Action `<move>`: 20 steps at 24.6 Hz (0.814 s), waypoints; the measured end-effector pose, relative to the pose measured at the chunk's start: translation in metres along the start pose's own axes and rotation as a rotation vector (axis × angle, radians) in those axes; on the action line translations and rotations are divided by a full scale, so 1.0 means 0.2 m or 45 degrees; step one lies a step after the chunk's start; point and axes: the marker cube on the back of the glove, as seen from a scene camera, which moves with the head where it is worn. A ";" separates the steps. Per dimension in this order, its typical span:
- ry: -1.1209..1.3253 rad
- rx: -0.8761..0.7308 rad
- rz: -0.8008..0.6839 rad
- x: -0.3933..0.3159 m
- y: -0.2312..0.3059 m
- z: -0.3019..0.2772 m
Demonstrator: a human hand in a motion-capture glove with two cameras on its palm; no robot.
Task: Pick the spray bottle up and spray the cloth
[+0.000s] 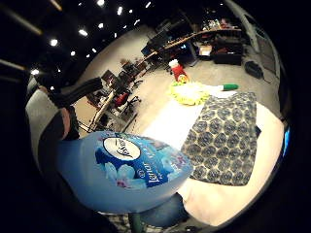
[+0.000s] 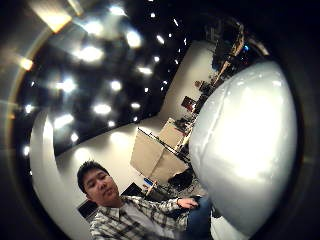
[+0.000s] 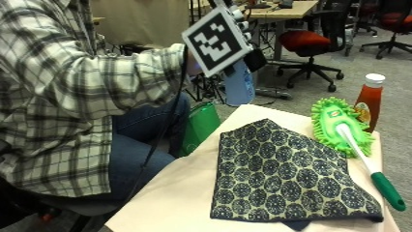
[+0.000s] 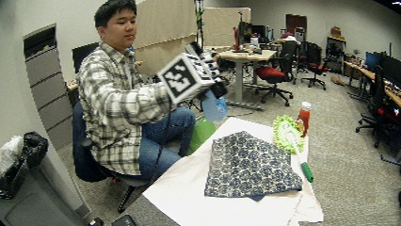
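From the outside view, the gloved right hand (image 3: 248,46) holds the pale blue spray bottle (image 3: 239,87) up in the air beside the tabletop (image 3: 186,193), well apart from the cloth (image 3: 283,176); the fingers curl round its upper part, mostly hidden behind the glove's fittings. Only the little-finger palm view shows the bottle's rounded plastic body with its blue flowered label (image 1: 138,162). The thumb-side palm view gives just a smooth, glaring curve of the bottle. The cloth, patterned with dark medallions, lies flat on the cream-covered tabletop. Beside it lie a fuzzy green duster (image 3: 338,128), its white handle ending in a green grip, and a red sauce bottle (image 3: 368,101) with a white cap.
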 end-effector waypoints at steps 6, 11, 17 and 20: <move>-0.012 -0.078 0.017 0.29 -0.18 0.32; 0.018 -0.203 0.064 0.58 -0.19 0.47; 0.020 -0.268 0.128 0.83 -0.23 0.55; 0.005 -0.279 0.153 0.91 -0.24 0.56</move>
